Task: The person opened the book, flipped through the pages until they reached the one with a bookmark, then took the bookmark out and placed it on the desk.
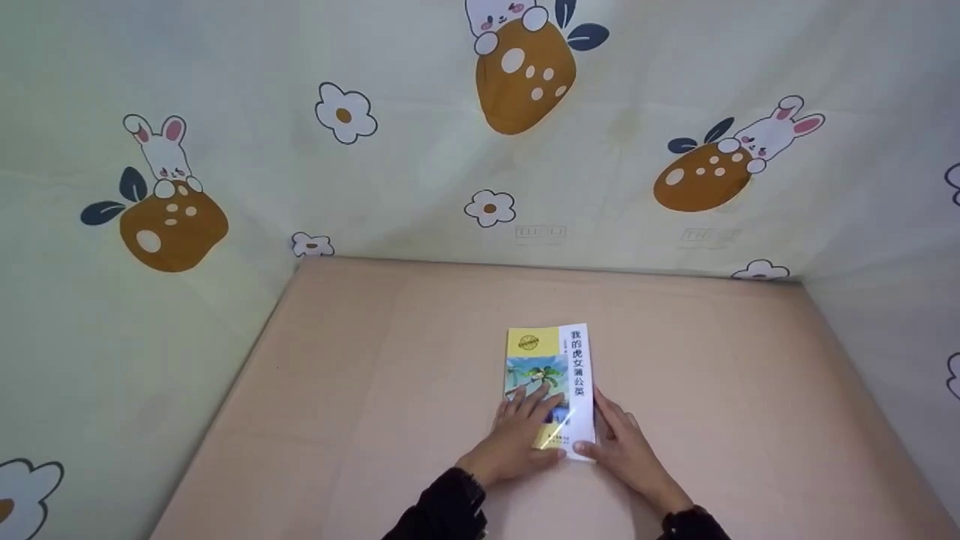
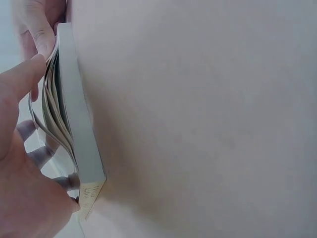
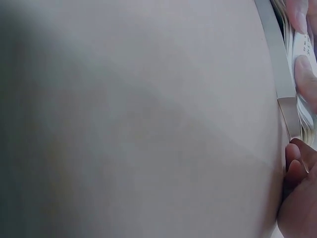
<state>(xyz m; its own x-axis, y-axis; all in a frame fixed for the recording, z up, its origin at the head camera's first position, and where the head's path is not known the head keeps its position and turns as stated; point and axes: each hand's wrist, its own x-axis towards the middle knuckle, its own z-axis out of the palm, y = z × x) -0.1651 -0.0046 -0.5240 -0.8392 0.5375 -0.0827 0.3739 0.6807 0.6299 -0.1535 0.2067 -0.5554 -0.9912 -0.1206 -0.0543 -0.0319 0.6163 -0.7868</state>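
A paperback book (image 1: 577, 416) with a yellow and white cover, a palm-tree picture and a Chinese title lies on the table. Across its lower left part my left hand (image 1: 512, 439) rests with fingers spread over the cover, the thumb at the near edge. My right hand (image 1: 634, 454) grips the lower right corner, thumb on top and fingers along the right side. Seen from the left wrist, the page edges (image 2: 57, 106) bulge apart near the thumb, above a thick flat lower part. In the right wrist view, curled fingers (image 3: 293, 161) sit at the book's corner.
The table (image 1: 420, 330) has a plain pinkish-tan surface. Pale cloth (image 1: 420, 165) printed with rabbits, brown strawberries and flowers stands behind it and along both sides. Dark sleeves (image 1: 450, 499) cover both wrists.
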